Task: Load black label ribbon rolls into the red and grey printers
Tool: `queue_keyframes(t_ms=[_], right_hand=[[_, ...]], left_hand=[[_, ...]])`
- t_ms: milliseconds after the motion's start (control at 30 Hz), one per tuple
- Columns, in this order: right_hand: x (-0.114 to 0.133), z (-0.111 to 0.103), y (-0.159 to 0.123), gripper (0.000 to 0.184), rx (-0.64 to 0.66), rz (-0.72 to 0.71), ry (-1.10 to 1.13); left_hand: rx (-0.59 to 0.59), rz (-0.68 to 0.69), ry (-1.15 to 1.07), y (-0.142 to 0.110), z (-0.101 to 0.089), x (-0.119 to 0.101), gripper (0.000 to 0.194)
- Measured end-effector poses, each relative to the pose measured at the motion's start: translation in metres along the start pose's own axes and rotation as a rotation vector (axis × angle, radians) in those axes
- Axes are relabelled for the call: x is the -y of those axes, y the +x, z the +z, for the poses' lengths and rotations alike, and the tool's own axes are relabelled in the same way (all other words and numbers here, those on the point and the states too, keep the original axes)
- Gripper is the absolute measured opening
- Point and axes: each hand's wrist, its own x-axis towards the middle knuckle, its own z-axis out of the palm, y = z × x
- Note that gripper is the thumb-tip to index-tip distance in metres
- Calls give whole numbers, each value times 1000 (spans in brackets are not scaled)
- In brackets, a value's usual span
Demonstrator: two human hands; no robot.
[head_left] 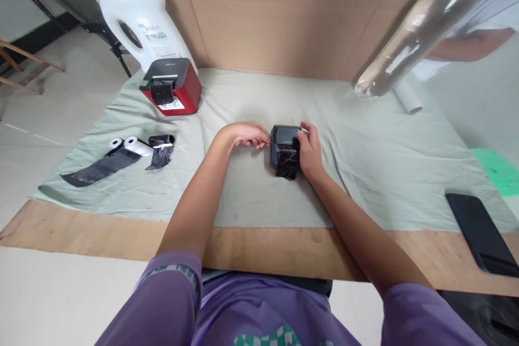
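A small dark label printer point(287, 136) stands on the green cloth in front of me, with a strip of crinkled black film point(287, 162) hanging from its front. My right hand point(310, 152) grips its right side, thumb on the upper edge and fingers behind. At the printer's left side is my left hand point(252, 135), its fingers curled together and the tips close to the casing; whether they touch it or hold something small is hidden. Farther left, a red and black label printer point(182, 86) has black film at its front.
Black film rolls point(161, 143) and white-cored rolls point(138, 146) lie at left. A white jug point(138, 11) stands behind the red printer. At right are a clear plastic tube point(421, 27), a white cardboard-like tube point(407, 97) and a phone point(482, 232). Cardboard point(275, 16) walls the back.
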Motion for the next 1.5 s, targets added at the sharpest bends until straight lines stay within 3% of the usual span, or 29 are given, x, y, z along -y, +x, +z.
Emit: queue_keyframes(t_ms=[400,667,867,1500], right_hand=[[-1,1,0,38,-14,-3,-7],[0,0,0,38,-2,0,-13],[-1,0,0,39,-2,-10,-11],[0,1,0,38,-23,3,9]], left_hand=[[-21,-39,93,-6,6,-14,7],[-22,14,1,3,3,1,14],[54,46,-39,5,-3,10,9],[47,65,-62,6,-3,12,13]])
